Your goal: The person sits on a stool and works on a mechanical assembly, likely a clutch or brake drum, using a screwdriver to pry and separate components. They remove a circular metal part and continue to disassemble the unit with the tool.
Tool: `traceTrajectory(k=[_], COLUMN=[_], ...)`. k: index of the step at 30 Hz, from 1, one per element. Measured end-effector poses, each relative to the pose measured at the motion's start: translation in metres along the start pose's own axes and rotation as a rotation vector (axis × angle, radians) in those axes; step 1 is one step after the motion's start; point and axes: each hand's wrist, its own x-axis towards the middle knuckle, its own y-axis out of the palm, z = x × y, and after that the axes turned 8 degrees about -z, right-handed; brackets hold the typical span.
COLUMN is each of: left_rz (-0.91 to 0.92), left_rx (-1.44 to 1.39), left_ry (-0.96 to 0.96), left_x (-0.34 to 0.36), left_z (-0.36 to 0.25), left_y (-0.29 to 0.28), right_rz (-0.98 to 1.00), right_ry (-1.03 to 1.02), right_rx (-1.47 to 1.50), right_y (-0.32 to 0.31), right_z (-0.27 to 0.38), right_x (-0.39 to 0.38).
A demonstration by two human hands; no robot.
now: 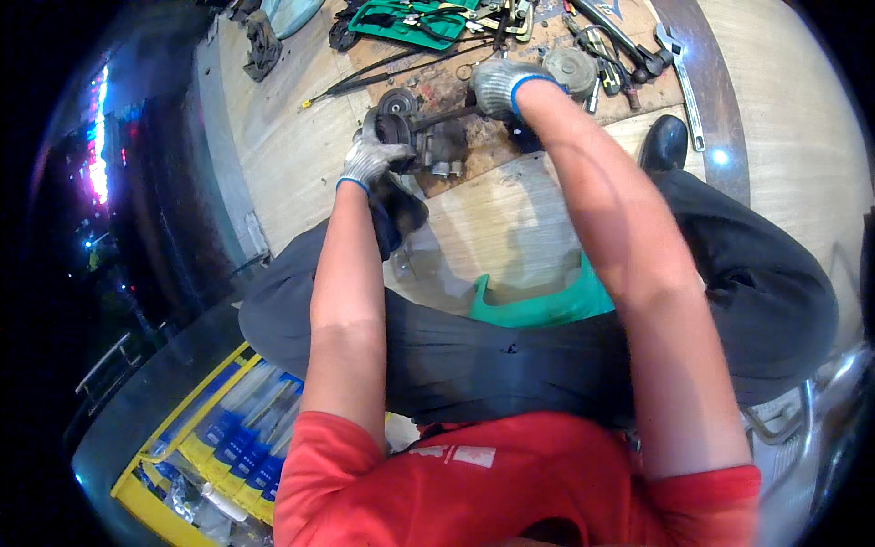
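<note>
A greasy grey metal machine part with a round pulley-like end, perhaps a compressor (445,146), rests on a stained board on the floor. My left hand (369,157), in a whitish knit glove with a blue cuff, is closed on its round end. A loose-looking pulley wheel (398,102) lies just beyond those fingers. From the part a dark bar-shaped tool (447,116) runs right to my right hand (507,87), gloved alike and closed round its end. Its exact kind is unclear, as the fingers hide that end.
Beyond my hands lie a green tool tray (410,23), a round grey coil or disc (571,71), a hammer (629,41) and pliers. An adjustable wrench (684,87) lies far right. Between my legs stands a green plastic stool (547,308). Blue-and-yellow packets (241,456) fill a yellow-edged case at lower left.
</note>
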Motion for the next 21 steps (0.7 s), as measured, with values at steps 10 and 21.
traceTrajectory(k=[10, 21], left_rz=[0.017, 0.007], left_rx=[-0.021, -0.008], left_ry=[-0.019, -0.040], left_x=[-0.005, -0.005], left_z=[-0.008, -0.006], left_y=[-0.006, -0.005], right_rz=[0.015, 0.040], right_ry=[-0.172, -0.204], right_rx=[-0.129, -0.036], right_y=[0.004, 0.009], right_z=[-0.025, -0.034], right_x=[0.019, 0.016])
